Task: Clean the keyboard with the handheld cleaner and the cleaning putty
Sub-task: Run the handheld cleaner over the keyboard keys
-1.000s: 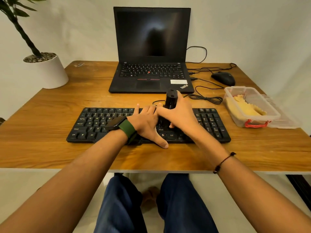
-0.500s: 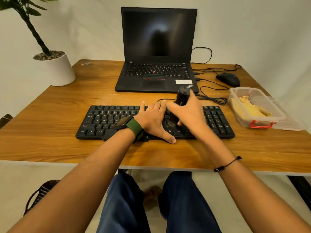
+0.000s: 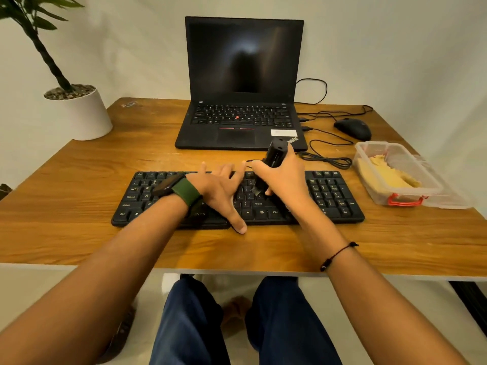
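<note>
A black keyboard (image 3: 330, 196) lies across the front of the wooden desk. My right hand (image 3: 286, 180) grips a black handheld cleaner (image 3: 275, 154), held tilted with its brush tip down on the keys right of centre. My left hand (image 3: 220, 189) lies flat on the middle keys with fingers spread, its thumb reaching over the keyboard's front edge. Yellow cleaning putty (image 3: 387, 175) sits in a clear plastic box (image 3: 395, 148) at the right of the desk.
An open black laptop (image 3: 242, 83) stands behind the keyboard. A black mouse (image 3: 353, 129) and loose cables (image 3: 326, 158) lie at the back right. A white plant pot (image 3: 81, 114) stands at the back left. The desk's front edge (image 3: 237, 271) is close to my knees.
The cleaner has moved a little away from me over the keys and now tilts more. My left hand has stayed flat on the keyboard. The view has shifted.
</note>
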